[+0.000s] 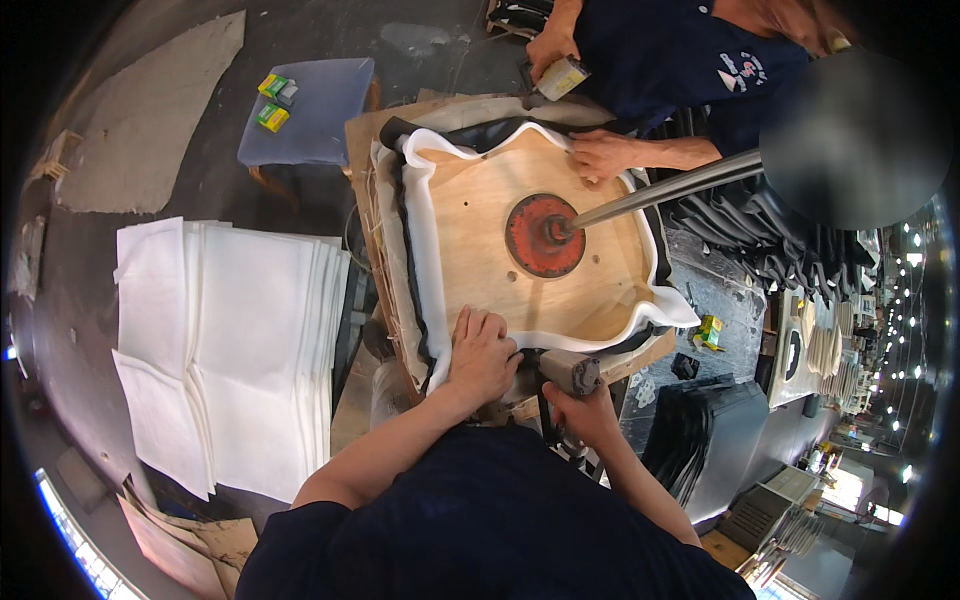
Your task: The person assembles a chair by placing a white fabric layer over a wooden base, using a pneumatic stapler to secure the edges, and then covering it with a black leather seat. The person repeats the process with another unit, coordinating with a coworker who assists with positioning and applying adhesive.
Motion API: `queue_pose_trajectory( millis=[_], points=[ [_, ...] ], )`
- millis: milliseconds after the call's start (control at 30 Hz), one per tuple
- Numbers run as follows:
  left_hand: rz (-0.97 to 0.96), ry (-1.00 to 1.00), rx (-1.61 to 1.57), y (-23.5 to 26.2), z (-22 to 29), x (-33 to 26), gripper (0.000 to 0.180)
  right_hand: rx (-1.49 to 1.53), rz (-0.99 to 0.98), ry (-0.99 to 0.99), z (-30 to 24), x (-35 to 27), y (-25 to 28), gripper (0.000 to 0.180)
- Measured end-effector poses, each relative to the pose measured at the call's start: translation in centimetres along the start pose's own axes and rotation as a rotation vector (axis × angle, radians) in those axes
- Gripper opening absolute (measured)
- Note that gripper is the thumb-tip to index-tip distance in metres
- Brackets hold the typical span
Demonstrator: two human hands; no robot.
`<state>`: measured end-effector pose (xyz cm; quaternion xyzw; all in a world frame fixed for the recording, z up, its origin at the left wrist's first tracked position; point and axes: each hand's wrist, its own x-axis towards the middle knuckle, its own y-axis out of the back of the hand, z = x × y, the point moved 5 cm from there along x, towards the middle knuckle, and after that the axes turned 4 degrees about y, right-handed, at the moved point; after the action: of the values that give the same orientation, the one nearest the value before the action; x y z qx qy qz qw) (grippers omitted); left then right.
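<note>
A square wooden seat board point(477, 265) lies with white padding point(425, 240) and a black cover point(403, 200) folded up around its edges. A red round press plate point(530, 255) on a metal rod point(665, 190) bears on its middle. My left hand point(483, 352) is closed over the near left edge, fingertips on the wood, the padding and cover under the palm. Beside it, my right hand point(585, 412) grips a staple gun point(568, 373), its head against the near edge. The gun's lower part is partly hidden.
Across the board, a co-worker's hand point(603, 155) touches the far edge; the other hand point(553, 48) holds a second staple gun point(562, 78). White padding sheets point(235, 320) are stacked left. A stool point(325, 110) carries small boxes point(272, 118). Black panels point(700, 430) stand right.
</note>
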<state>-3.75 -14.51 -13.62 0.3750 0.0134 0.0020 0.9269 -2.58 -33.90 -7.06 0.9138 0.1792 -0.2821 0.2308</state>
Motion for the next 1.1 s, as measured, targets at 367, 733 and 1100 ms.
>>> queue_pose_trajectory(
  millis=[367,733,1100],
  points=[
    [0.033,0.041,-0.023,-0.7,-0.5,0.2,0.019,-0.063,0.015,-0.05,-1.4,0.0,0.2,0.021],
    [-0.083,-0.073,0.156,-0.2,1.0,0.8,0.024,-0.129,-0.003,-0.072,-0.1,0.4,0.6,0.034],
    [0.02,0.014,-0.039,-1.0,0.5,1.3,0.013,-0.029,0.011,-0.063,0.4,0.5,0.9,0.033]
  ],
)
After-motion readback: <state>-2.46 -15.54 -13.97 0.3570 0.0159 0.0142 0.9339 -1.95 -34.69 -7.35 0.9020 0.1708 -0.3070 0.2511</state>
